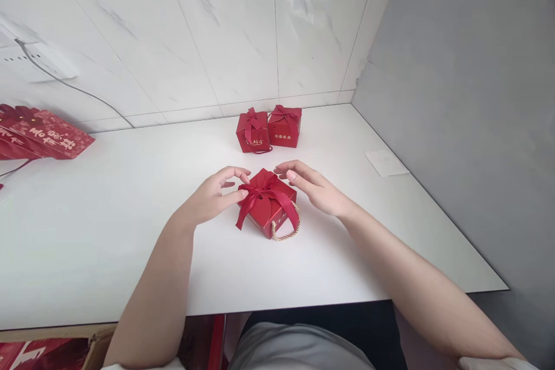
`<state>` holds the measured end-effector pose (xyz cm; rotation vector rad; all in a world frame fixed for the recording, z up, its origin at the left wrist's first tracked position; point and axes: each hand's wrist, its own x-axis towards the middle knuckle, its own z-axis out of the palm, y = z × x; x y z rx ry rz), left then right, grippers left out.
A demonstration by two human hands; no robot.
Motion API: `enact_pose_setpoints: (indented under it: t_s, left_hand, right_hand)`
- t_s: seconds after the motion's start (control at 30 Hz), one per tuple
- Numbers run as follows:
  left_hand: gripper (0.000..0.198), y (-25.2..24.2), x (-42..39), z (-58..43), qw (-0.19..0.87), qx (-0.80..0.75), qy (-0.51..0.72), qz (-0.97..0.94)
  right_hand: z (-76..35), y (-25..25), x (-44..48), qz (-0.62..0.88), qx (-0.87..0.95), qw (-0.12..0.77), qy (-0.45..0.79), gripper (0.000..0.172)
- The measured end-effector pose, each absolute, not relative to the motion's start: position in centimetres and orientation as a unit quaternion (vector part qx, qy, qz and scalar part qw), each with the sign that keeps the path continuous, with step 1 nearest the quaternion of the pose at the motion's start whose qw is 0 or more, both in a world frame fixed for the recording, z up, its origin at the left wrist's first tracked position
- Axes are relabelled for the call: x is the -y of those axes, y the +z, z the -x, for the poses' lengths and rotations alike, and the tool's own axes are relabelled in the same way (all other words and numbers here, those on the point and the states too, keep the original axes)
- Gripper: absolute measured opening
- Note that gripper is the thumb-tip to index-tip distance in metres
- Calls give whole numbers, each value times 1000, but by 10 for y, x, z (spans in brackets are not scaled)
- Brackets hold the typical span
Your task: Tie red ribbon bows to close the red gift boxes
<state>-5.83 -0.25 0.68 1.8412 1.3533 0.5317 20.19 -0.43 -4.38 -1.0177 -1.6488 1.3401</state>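
Note:
A red gift box [264,203] with a red ribbon bow [261,189] on its lid sits on the white table in front of me. A twisted gold cord handle [289,237] hangs down its near right side. My left hand [214,192] is at the box's left, thumb and fingers apart, the thumb tip by the ribbon; whether it touches cannot be made out. On the other side, my right hand [314,186] hovers at the box's far right edge with its fingers stretched out, holding nothing.
Two more red gift boxes with bows, a left one [252,134] and a right one [285,127], stand by the tiled wall. Red printed bags [47,136] lie far left. A white paper square [387,163] lies right, near a grey panel [468,98]. A cardboard carton [97,341] stands below the front edge.

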Motion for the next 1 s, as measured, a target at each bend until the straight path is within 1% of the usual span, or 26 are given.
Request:
enact_pose_setpoints:
  t_s: [0.1,0.2,0.33,0.43,0.6,0.83,0.9,1.0]
  left_hand:
    - [7,3,5,51,368,-553,218,-715]
    - [5,0,9,42,343,-538,243,-731]
    - [8,-2,12,35,298,-501,308,-752]
    - [15,-2,13,34,293,-490,330,-752]
    - [27,-3,11,32,335,-475,325,-746]
    - [27,-6,9,34,407,-470,322,-714]
    - [26,-7,7,37,434,-458,322,-706]
    - [23,-9,4,41,461,-440,318,-702]
  right_hand:
    - [-198,-41,10,377,645,377,547,42]
    - [-200,-37,13,397,649,385,522,41]
    - [-197,-38,14,386,661,401,504,36]
    - [-193,-40,15,378,660,396,514,34]
    - [-193,-41,17,356,650,391,546,31]
    - [-191,-42,18,302,630,367,615,20]
    - [-192,-42,17,282,620,361,637,21]
    - [-195,-41,16,280,588,370,663,26]
